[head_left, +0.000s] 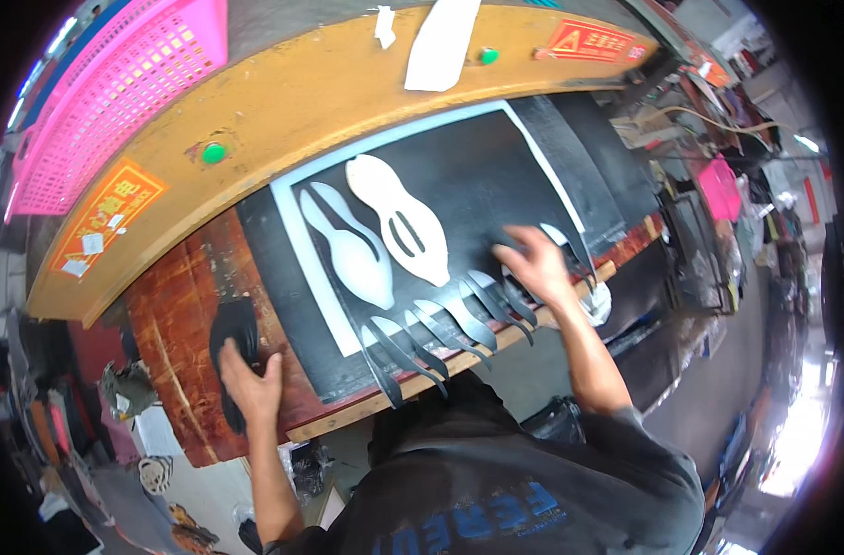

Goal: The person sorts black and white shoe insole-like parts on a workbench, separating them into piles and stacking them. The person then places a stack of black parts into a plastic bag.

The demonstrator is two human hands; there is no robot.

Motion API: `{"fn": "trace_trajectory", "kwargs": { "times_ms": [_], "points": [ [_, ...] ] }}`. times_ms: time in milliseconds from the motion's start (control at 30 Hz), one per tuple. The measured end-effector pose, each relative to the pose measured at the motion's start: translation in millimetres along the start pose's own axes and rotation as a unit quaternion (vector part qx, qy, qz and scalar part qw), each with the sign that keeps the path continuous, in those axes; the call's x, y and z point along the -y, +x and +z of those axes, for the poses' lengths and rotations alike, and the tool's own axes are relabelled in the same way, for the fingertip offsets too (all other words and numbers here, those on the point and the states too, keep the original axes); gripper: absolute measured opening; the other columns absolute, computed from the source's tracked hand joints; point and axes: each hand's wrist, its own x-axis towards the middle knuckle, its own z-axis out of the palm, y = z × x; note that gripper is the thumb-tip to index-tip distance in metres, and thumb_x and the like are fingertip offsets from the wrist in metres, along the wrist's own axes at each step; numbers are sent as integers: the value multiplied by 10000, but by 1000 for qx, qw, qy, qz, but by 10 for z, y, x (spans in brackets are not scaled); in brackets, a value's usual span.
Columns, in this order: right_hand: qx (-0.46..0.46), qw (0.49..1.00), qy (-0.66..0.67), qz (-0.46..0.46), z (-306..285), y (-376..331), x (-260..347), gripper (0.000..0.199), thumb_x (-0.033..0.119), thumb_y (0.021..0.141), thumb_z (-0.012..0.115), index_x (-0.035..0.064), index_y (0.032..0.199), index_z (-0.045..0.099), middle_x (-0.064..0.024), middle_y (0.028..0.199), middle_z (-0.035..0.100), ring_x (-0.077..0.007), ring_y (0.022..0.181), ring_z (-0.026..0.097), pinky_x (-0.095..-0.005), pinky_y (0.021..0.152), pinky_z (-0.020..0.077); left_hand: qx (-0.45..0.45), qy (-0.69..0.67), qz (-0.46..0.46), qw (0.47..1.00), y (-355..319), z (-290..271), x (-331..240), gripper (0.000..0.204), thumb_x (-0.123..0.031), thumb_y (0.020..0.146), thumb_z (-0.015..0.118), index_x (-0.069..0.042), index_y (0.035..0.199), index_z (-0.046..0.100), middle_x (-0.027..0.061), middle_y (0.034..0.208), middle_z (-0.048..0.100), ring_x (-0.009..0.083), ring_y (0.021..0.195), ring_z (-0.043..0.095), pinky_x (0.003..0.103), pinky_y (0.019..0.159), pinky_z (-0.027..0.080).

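Note:
My left hand [252, 381] rests on a stack of long black curved pieces [234, 326] at the board's left, thumb held apart. Farther right, my right hand [537, 264] reaches over the black sheet [477, 176] with fingers apart; nothing shows in its grasp. Beside it a curved strip [570, 245] lies at the sheet's right edge. Several dark curved strips [454, 319] lie in a row, their ends overhanging the front edge. On the sheet are a white sole-shaped piece with two slots [408, 217] and a white piece with a forked end [357, 259].
A yellow machine beam [301, 102] with green buttons [214, 154] and red warning labels spans the far side. A pink plastic basket [135, 92] stands at the upper left. A wooden strip [348, 418] edges the worn red board [186, 324]. Racks of material stand right.

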Motion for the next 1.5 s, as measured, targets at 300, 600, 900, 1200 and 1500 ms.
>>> {"fn": "trace_trajectory", "kwargs": {
  "times_ms": [300, 600, 900, 1200, 1500],
  "points": [
    [48, 979, -181, -81, 1401, 632, 1119, 891, 433, 707, 849, 180, 1528, 611, -245, 1629, 435, -507, 1432, 472, -534, 1209, 421, 90, -102, 292, 947, -360, 903, -1611, 441, -249, 931, 756, -39, 1314, 704, 188, 1489, 600, 402, 1457, 487, 565, 1248, 339],
    [28, 989, -105, -104, 1456, 690, 984, 696, 327, 697, 811, 139, 1364, 743, -162, 1570, 525, -454, 1420, 482, -537, 1185, 430, 49, -139, 285, 947, -414, 1067, -1533, 443, -290, 934, 747, -66, 1316, 720, 160, 1494, 604, 371, 1484, 466, 563, 1270, 306],
    [50, 978, -148, -139, 1449, 651, 967, 686, 384, 771, 815, 149, 1407, 716, -173, 1597, 501, -469, 1428, 458, -564, 1179, 417, 43, -129, 306, 942, -396, 1059, -1512, 462, -283, 907, 758, -60, 1310, 716, 162, 1490, 598, 378, 1464, 470, 575, 1265, 297],
    [34, 995, 88, 21, 1012, 889, 472, 631, 428, 913, 783, 18, 1385, 707, -218, 1446, 638, -330, 1355, 633, -403, 1125, 512, 49, -170, 354, 918, -214, 991, -1488, 440, -276, 871, 760, -43, 1242, 713, 175, 1391, 623, 405, 1360, 511, 598, 1170, 363],
    [3, 991, 127, 51, 825, 826, 221, 588, 357, 903, 841, -13, 1343, 716, -218, 1320, 691, -287, 1090, 724, -379, 964, 585, 54, -162, 342, 924, 29, 812, -1740, 419, -263, 854, 780, -54, 1213, 729, 154, 1381, 640, 397, 1364, 519, 598, 1172, 373]
  ]
}}
